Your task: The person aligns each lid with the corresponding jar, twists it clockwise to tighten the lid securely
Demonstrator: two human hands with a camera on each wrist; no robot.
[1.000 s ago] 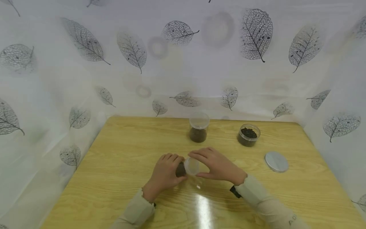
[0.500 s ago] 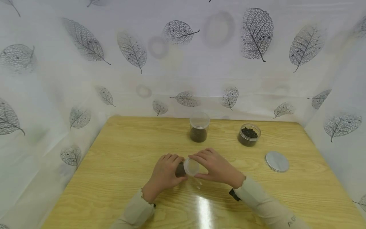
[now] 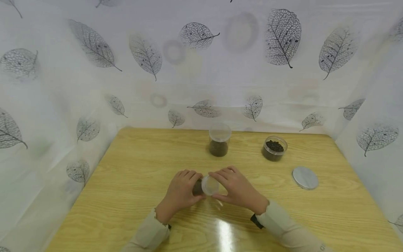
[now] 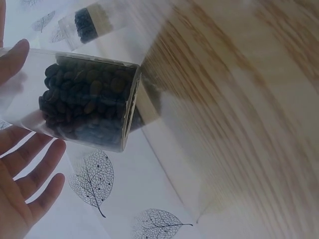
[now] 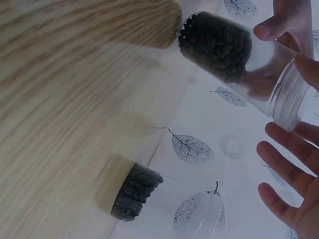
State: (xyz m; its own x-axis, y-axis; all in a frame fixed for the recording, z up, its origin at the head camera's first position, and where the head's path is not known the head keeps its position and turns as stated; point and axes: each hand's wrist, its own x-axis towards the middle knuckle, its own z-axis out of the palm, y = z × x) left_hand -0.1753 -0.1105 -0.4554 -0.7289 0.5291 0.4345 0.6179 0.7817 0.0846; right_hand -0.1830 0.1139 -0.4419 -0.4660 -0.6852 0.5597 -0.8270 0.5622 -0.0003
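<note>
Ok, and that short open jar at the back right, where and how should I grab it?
I'd hold the short open jar around its round outer wall, below the rim, coming from the near side, left of the silver lid. It stands upright and uncovered, dark contents showing, so reaching over the mouth could disturb them.

left fingers (image 3: 192,175) hold a jar (image 3: 197,188), right fingers (image 3: 219,177) its pale lid (image 3: 210,186).

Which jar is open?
The short round clear jar at back right; the held tall clear jar and the tall clear jar behind wear translucent lids.
</note>
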